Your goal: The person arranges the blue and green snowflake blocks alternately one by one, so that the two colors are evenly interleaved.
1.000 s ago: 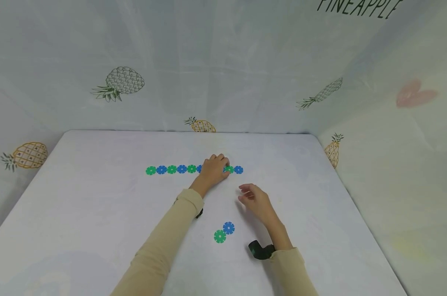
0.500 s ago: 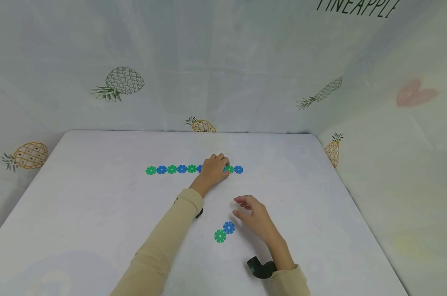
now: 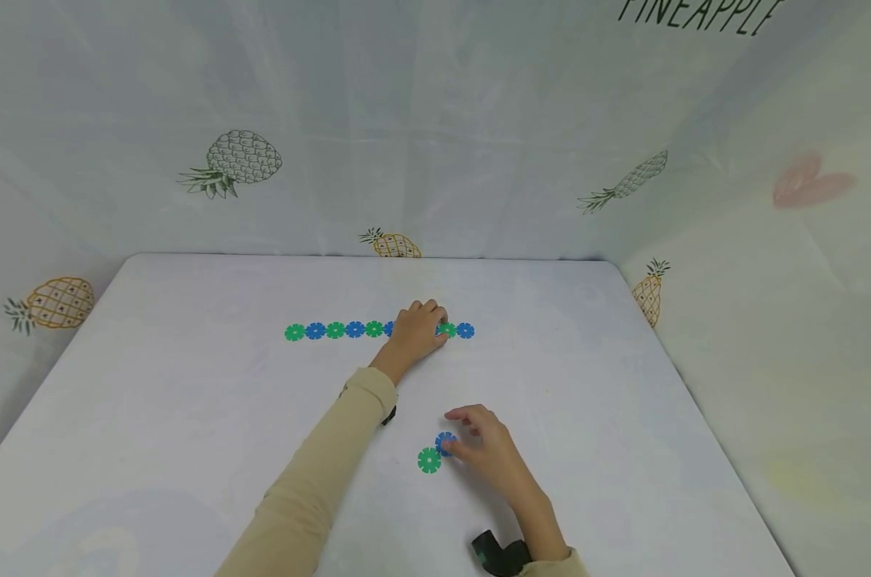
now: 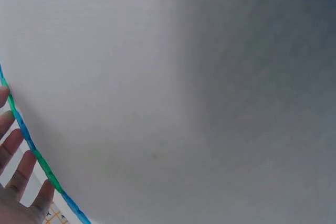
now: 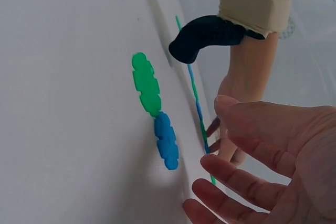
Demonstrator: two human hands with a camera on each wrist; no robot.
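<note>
A straight row of alternating green and blue notched plastic discs (image 3: pixel 336 329) lies across the table. My left hand (image 3: pixel 417 330) rests on this row toward its right end and covers part of it. In the left wrist view, spread fingertips of that hand (image 4: pixel 21 174) touch the edge of the row (image 4: pixel 48 170). Nearer to me lie a green disc (image 3: pixel 429 460) and a blue disc (image 3: pixel 444 437), their edges meeting. My right hand (image 3: pixel 491 453) hovers at the blue disc, thumb and fingers apart. The right wrist view shows nothing between the fingers of that hand (image 5: pixel 299 161).
The white table (image 3: pixel 190 449) has a far edge against a hanging cloth (image 3: pixel 478 160) printed with pineapples. A black wrist device (image 3: pixel 502 554) sits on the right wrist. Another black device (image 5: pixel 202 38) is on the left wrist.
My right hand has moved down toward me and slightly left, from near the row to the loose blue disc. The left hand and the discs stay in place.
</note>
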